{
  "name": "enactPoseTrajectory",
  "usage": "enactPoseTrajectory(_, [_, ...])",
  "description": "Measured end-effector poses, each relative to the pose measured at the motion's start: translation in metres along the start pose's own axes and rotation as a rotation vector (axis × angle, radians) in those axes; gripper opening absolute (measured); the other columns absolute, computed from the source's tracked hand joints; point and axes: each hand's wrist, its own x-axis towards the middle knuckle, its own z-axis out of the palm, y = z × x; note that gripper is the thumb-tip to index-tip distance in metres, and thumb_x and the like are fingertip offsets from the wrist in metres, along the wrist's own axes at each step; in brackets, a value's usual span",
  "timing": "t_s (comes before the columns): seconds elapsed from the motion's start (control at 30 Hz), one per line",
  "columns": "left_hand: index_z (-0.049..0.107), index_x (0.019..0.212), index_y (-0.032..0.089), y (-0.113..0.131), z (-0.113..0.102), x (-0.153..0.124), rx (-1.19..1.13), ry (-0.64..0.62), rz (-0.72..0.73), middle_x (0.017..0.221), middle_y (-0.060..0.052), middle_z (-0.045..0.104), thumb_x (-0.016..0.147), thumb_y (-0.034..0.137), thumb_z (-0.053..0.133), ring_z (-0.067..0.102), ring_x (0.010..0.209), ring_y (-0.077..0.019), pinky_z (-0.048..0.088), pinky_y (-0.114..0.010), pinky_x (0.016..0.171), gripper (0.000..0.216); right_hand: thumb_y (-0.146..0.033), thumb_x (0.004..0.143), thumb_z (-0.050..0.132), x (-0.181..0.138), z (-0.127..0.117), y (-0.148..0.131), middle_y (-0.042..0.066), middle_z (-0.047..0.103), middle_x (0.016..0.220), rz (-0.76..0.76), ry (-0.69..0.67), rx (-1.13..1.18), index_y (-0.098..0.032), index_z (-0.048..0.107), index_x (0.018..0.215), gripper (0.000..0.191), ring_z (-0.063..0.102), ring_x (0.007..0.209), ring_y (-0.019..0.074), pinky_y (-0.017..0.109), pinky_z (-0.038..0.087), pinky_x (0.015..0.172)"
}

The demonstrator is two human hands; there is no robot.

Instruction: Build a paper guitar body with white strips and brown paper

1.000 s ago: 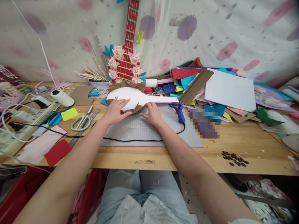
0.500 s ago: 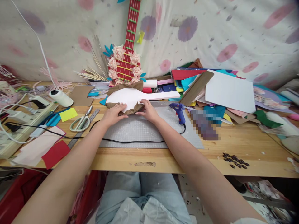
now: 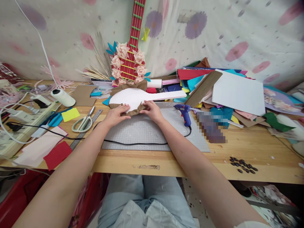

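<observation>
A white guitar-shaped board [image 3: 133, 95] lies over a brown sheet, paper or cloth, on the grey cutting mat [image 3: 133, 134]. Its neck points right. The brown sheet [image 3: 136, 110] sticks out round the rounded body, and its near edge is folded up over the board. My left hand [image 3: 117, 115] grips that near edge at the left, fingers on top and thumb stretched along the rim. Just right of it, my right hand [image 3: 152, 111] pinches the folded edge between fingers and thumb. The undersides of both grips are hidden.
A blue glue gun [image 3: 184, 114] lies right of my hands, its black cord crossing the mat. Scissors [image 3: 83, 123] and a steel ruler [image 3: 96, 118] are at left. Behind stands a red flower-trimmed paper guitar [image 3: 129, 68]. Dark oval beads [image 3: 243, 164] lie front right.
The camera view has shifted slightly. The folded brown edge between my hands lies a little flatter, and my right thumb sits closer against it. Both hands stay at the board's near rim.
</observation>
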Motion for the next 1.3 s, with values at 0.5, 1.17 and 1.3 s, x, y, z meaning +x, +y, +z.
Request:
enactPoseTrajectory(0.5, [0.047,0.132,0.025,-0.005,-0.005,0.0,-0.036,-0.086,-0.102,0.139,0.001,0.042,0.087,0.05,0.04,0.034,0.133,-0.0191,0.025,-0.039,0.112,0.052,-0.031,0.07,0.071,-0.003,-0.001,0.003,0.01,0.053,0.125,-0.032,-0.014,0.043,-0.019,0.061,0.11,0.043,0.059,0.098,0.0174,0.033,0.047,0.087])
enactPoseTrajectory(1.17, [0.041,0.136,0.017,-0.004,-0.005,-0.004,0.074,-0.128,0.022,0.142,-0.008,0.038,0.081,0.058,0.046,0.03,0.135,-0.0217,0.023,-0.041,0.112,0.07,-0.026,0.072,0.067,-0.011,0.003,-0.002,0.013,0.047,0.126,-0.036,-0.043,0.005,-0.018,0.045,0.122,0.055,0.053,0.109,0.0236,0.038,0.047,0.088])
enactPoseTrajectory(1.3, [0.041,0.135,0.015,-0.002,-0.008,-0.008,0.152,-0.105,0.077,0.14,-0.009,0.043,0.081,0.045,0.048,0.034,0.133,-0.0214,0.014,-0.045,0.114,0.062,-0.02,0.08,0.056,-0.013,-0.012,-0.002,0.013,0.041,0.136,-0.043,-0.131,-0.008,-0.021,0.038,0.131,0.054,0.06,0.096,0.0197,0.04,0.046,0.091])
